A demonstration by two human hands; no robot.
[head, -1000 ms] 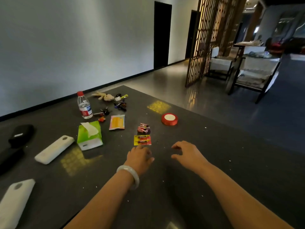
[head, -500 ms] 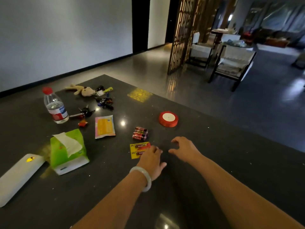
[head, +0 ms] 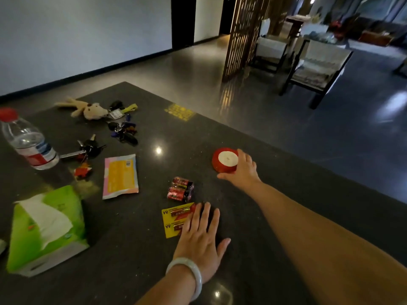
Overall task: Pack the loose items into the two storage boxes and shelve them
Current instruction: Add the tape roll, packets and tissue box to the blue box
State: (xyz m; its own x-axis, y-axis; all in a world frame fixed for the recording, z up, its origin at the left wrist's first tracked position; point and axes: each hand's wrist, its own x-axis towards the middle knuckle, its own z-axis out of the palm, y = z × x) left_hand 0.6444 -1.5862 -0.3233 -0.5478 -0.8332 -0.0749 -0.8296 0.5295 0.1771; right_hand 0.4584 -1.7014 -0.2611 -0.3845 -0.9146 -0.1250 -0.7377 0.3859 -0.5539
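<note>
- The right hand (head: 242, 170) reaches forward and curls around the near right side of a round red ribbon spool with a white centre (head: 225, 160), thumb low at its near edge, fingers over its far right rim; the spool sits on the dark speckled stone tabletop (head: 286, 194).
- The left hand (head: 201, 236), a pale jade-like bangle (head: 189, 272) on its wrist, lies flat with fingers straight and slightly spread, the fingertips resting on the right edge of a yellow card pack of AA batteries (head: 176, 219).
- The two hands are well apart, the right farther from the body.
- Just beyond the card lies a shrink-wrapped bundle of red batteries (head: 181, 189).
- To the left, a flat pink and yellow foil sachet (head: 120, 176) lies face up.
- Nearer left is a green tissue pack with a white sheet sticking out (head: 47, 227).
- Farther out: a small red trinket (head: 82, 170), a bunch of dark keys (head: 88, 148), a second key cluster (head: 124, 130), a beige plush toy keyring (head: 88, 109), and a clear plastic water bottle with a red cap (head: 26, 142).
</note>
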